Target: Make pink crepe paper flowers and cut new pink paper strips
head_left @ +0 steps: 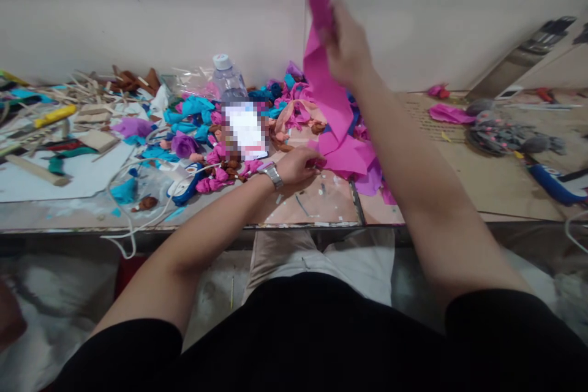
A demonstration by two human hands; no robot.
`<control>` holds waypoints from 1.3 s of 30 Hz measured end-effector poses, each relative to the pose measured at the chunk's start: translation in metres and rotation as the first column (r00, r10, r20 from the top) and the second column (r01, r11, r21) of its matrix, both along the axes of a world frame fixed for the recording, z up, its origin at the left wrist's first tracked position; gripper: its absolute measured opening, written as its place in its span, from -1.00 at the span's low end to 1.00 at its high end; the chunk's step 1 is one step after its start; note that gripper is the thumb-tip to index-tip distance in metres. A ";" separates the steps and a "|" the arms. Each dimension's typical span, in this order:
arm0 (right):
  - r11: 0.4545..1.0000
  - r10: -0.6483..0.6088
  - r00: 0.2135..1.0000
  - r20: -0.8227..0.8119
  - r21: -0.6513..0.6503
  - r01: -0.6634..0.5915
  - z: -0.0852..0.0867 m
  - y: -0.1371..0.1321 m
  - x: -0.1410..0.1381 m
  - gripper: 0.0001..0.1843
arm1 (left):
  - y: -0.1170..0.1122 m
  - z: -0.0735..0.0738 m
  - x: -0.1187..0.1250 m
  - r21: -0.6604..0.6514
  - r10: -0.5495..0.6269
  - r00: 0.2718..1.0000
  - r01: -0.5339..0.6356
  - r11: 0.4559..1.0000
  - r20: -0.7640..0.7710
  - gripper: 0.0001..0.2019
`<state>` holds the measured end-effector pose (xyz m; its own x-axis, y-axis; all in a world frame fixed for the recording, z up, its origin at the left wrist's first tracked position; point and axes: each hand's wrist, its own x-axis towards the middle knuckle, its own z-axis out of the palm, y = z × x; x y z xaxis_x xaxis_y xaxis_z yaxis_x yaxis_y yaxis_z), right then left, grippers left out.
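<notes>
My right hand (pixel 349 49) is raised in front of the wall and closed round a long strip of pink crepe paper (pixel 331 89). The strip runs up past the top edge of the view and hangs down in folds to the table. Low over the table, my left hand (pixel 301 166), with a metal watch (pixel 273 175) at its wrist, has its fingers curled at the lower pink paper's left edge. Its fingertips are small and partly hidden. Under the strip's lower end lies some purple paper (pixel 369 181).
Twisted pink, blue and brown paper pieces crowd around a lit phone (pixel 248 128) and a plastic bottle (pixel 228 81). Wood sticks (pixel 37 169) and tools lie left. A white cable (pixel 114 184) crosses the table edge. Cardboard (pixel 441 177) and a tilted flask (pixel 514 61) are right.
</notes>
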<state>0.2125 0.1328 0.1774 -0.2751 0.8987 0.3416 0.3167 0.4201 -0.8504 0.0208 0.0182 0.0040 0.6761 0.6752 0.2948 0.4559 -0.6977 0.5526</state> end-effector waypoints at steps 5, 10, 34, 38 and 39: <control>0.974 -0.006 0.916 0.401 0.209 -0.085 -0.041 -0.001 -0.015 -0.84 | 0.003 -0.002 0.003 0.030 -0.037 0.999 0.038 0.999 -0.030 -0.81; 0.980 -0.020 0.637 0.771 0.142 -0.142 -0.067 -0.010 0.009 -0.64 | 0.001 0.004 0.002 0.114 0.051 0.998 -0.046 0.992 -0.045 -0.80; 0.868 0.034 0.884 0.467 0.425 -0.258 -0.095 -0.162 0.031 -0.58 | -0.084 0.114 -0.025 0.552 0.403 0.884 -0.219 0.805 -0.237 -0.78; 0.881 -0.125 0.797 0.591 0.435 -0.184 -0.119 -0.155 0.039 -0.66 | -0.096 0.110 -0.040 0.758 0.310 0.846 0.157 0.633 -0.434 -0.73; 0.881 -0.150 0.778 0.610 0.440 -0.175 -0.122 -0.153 0.043 -0.66 | -0.098 0.109 -0.045 0.782 0.304 0.836 0.215 0.584 -0.457 -0.73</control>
<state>0.2554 -0.0201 0.0555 -0.5775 0.6793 0.4528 0.6857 0.7046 -0.1826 -0.0238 -0.0799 0.1131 0.8594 0.3785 0.3438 0.5099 -0.6848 -0.5206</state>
